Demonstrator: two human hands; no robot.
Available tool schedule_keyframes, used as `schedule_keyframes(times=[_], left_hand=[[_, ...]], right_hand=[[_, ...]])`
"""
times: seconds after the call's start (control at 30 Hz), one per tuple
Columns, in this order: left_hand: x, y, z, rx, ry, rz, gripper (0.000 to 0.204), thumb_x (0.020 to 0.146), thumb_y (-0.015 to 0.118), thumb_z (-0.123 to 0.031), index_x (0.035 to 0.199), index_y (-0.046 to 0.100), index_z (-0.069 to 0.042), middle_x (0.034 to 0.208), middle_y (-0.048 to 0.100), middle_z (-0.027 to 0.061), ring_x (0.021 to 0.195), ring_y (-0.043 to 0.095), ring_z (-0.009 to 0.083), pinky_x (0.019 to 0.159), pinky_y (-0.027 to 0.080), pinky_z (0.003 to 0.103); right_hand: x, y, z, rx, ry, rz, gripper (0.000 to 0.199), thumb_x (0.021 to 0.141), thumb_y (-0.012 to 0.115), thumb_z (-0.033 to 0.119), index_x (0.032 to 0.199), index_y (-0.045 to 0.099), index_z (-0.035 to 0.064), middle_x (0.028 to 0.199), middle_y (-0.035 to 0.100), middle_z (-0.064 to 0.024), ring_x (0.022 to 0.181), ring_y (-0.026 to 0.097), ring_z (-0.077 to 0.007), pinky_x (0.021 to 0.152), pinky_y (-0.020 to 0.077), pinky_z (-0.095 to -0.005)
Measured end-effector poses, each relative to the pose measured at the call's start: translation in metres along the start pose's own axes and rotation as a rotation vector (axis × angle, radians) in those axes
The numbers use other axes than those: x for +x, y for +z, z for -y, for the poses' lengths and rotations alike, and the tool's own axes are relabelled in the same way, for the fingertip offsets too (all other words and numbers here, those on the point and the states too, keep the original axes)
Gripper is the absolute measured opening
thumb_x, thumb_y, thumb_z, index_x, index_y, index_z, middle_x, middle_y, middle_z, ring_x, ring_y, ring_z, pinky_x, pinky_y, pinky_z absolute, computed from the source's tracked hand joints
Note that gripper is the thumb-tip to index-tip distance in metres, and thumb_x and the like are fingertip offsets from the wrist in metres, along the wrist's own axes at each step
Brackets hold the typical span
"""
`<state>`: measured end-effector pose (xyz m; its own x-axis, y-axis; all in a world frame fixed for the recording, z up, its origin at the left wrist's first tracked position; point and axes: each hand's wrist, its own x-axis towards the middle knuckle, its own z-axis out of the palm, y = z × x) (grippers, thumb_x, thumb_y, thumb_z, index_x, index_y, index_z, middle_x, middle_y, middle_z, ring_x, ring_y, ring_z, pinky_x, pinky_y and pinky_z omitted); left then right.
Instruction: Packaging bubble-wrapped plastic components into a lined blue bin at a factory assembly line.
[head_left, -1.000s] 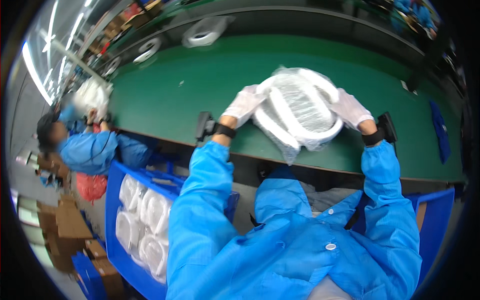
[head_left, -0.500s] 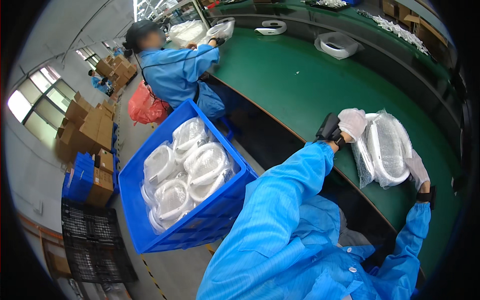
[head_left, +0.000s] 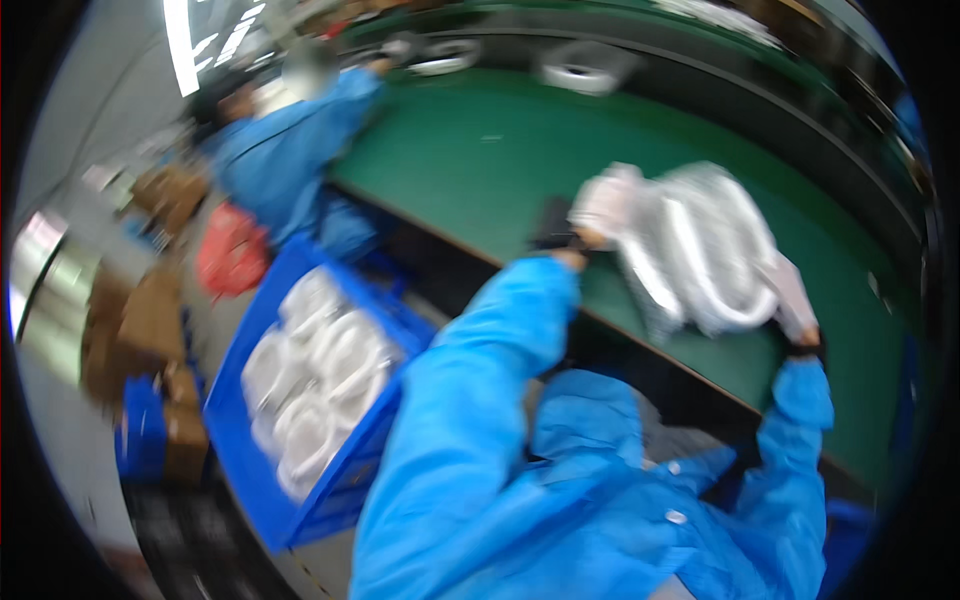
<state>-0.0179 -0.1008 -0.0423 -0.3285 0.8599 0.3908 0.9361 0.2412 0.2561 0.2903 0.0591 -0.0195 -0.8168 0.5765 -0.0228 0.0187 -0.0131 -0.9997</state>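
Observation:
I hold a clear plastic bag (head_left: 700, 250) with white ring-shaped parts inside, above the green table (head_left: 480, 150). My left hand (head_left: 603, 205), in a white glove, grips the bag's upper left edge. My right hand (head_left: 793, 300), also gloved, grips its lower right edge. Both arms wear blue sleeves. The picture is blurred by motion.
A blue crate (head_left: 300, 390) filled with several bagged white rings stands on the floor at my left. Another person in blue (head_left: 280, 140) works at the table's far left. More bagged rings (head_left: 585, 65) lie at the table's far side. Cardboard boxes (head_left: 150, 320) stand at the left.
The view has swung from left back toward the table, so the bag sits nearer the middle. Both hands keep their grip on the bag.

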Motion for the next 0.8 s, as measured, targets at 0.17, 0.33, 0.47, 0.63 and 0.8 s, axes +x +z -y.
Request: schedule_keyframes(times=[0.17, 0.33, 0.47, 0.63, 0.8], left_hand=[[-0.009, 0.004, 0.026, -0.441, -0.422, -0.156, 0.022, 0.088, 0.051, -0.018, 0.079, 0.059, 0.000, 0.084, 0.060, 0.0197, 0.082, 0.057, 0.0328, 0.073, 0.046, 0.043], [0.002, 0.010, 0.030, -0.380, -0.364, -0.127, 0.028, 0.089, 0.049, -0.023, 0.085, 0.054, 0.004, 0.078, 0.056, 0.0251, 0.080, 0.056, 0.0439, 0.071, 0.045, 0.045], [0.001, -0.006, -0.004, -0.222, -0.380, -0.212, 0.033, 0.090, 0.051, -0.035, 0.098, 0.053, -0.003, 0.095, 0.063, 0.0240, 0.090, 0.059, 0.0446, 0.079, 0.047, 0.046], [-0.010, -0.017, -0.043, -0.188, -0.529, -0.011, 0.080, 0.084, 0.056, -0.058, 0.138, 0.036, -0.003, 0.136, 0.041, 0.0262, 0.115, 0.051, 0.0414, 0.095, 0.043, 0.044], [-0.048, -0.056, -0.080, -0.003, -0.553, -0.415, 0.093, 0.081, 0.063, -0.057, 0.140, 0.026, 0.005, 0.132, 0.044, 0.0314, 0.121, 0.045, 0.0436, 0.100, 0.039, 0.047]], right_hand=[[0.046, 0.006, -0.030, -0.293, -0.130, 0.021, 0.043, 0.090, 0.058, 0.027, 0.116, 0.055, -0.0063, 0.105, 0.064, -0.0170, 0.090, 0.064, -0.0248, 0.079, 0.0505, -0.0337], [0.045, 0.002, -0.007, -0.907, 0.017, -0.032, 0.024, 0.090, 0.054, 0.021, 0.104, 0.055, 0.0011, 0.108, 0.057, -0.0240, 0.093, 0.061, -0.0378, 0.080, 0.0510, -0.0383], [0.057, -0.013, -0.025, -1.214, -0.119, 0.153, 0.018, 0.089, 0.051, 0.019, 0.101, 0.058, 0.0068, 0.098, 0.056, -0.0253, 0.083, 0.063, -0.0386, 0.073, 0.0514, -0.0461], [0.040, 0.002, 0.019, -0.981, 0.152, 0.164, 0.053, 0.085, 0.050, 0.047, 0.083, 0.065, -0.0044, 0.081, 0.066, -0.0244, 0.077, 0.064, -0.0367, 0.069, 0.0498, -0.0437], [0.040, 0.008, 0.055, -1.086, -0.056, -0.111, 0.075, 0.088, 0.042, 0.065, 0.087, 0.069, -0.0041, 0.084, 0.066, -0.0265, 0.081, 0.064, -0.0401, 0.075, 0.0500, -0.0460]])
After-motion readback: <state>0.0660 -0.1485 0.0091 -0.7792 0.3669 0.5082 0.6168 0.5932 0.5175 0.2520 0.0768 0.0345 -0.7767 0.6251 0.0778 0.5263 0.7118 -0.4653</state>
